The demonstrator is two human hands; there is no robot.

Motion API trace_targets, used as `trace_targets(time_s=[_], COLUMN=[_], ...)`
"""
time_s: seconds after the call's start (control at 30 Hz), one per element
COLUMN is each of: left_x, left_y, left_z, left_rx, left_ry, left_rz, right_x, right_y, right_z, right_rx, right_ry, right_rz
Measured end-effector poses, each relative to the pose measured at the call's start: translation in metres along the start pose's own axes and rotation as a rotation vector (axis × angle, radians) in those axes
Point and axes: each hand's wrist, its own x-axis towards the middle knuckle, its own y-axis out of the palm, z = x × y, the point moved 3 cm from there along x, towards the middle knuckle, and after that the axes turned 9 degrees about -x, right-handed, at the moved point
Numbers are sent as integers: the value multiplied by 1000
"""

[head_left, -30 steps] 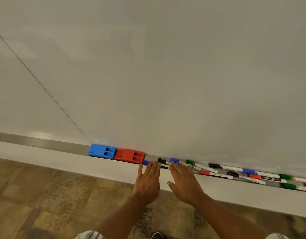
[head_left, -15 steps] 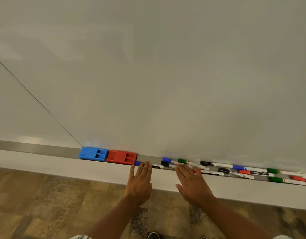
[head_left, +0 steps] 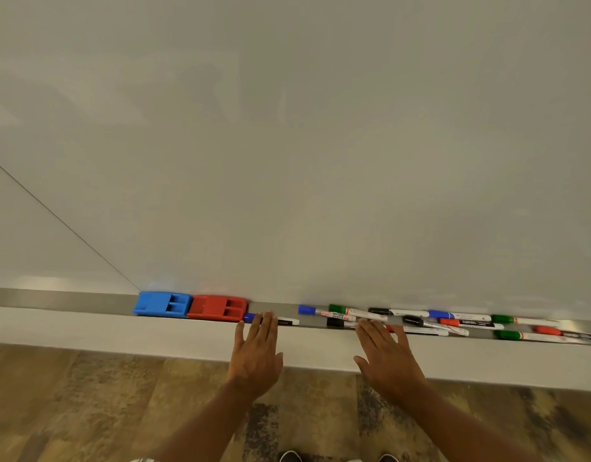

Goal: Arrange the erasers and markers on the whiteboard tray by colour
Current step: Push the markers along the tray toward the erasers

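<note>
A blue eraser [head_left: 162, 304] and a red eraser [head_left: 218, 307] sit side by side at the left of the metal tray [head_left: 60, 298]. My left hand [head_left: 256, 353] lies flat with its fingertips on a blue-capped marker [head_left: 249, 317] just right of the red eraser. My right hand [head_left: 387, 360] is flat too, fingertips touching a black-capped marker [head_left: 335, 323]. Farther right lie several mixed markers: a blue one [head_left: 307, 309], a green one [head_left: 337, 308], a black one [head_left: 380, 311], a red one [head_left: 449, 322]. Neither hand grips anything.
The whiteboard [head_left: 287, 145] rises behind the tray. A white ledge [head_left: 120, 331] runs along the tray's front. Below lies patterned floor [head_left: 70, 395], with my shoe tips [head_left: 290, 456] at the bottom edge.
My hands have drawn apart: the left slid the blue-capped marker leftward against the red eraser, while the right moved rightward along the tray. The view shifted slightly.
</note>
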Motion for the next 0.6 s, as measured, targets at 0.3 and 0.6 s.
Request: trace_targets(time_s=[0.3, 0.6], left_x=[-3, -4], left_y=[-1, -3], left_z=[-7, -5], left_rx=[-9, -29], left_ry=[-11, -6], left_rz=[34, 75], right_x=[22, 57], right_y=[-24, -27], right_z=[31, 81], right_rx=[80, 78], right_ry=[-60, -124], right_rz=[-133, -90])
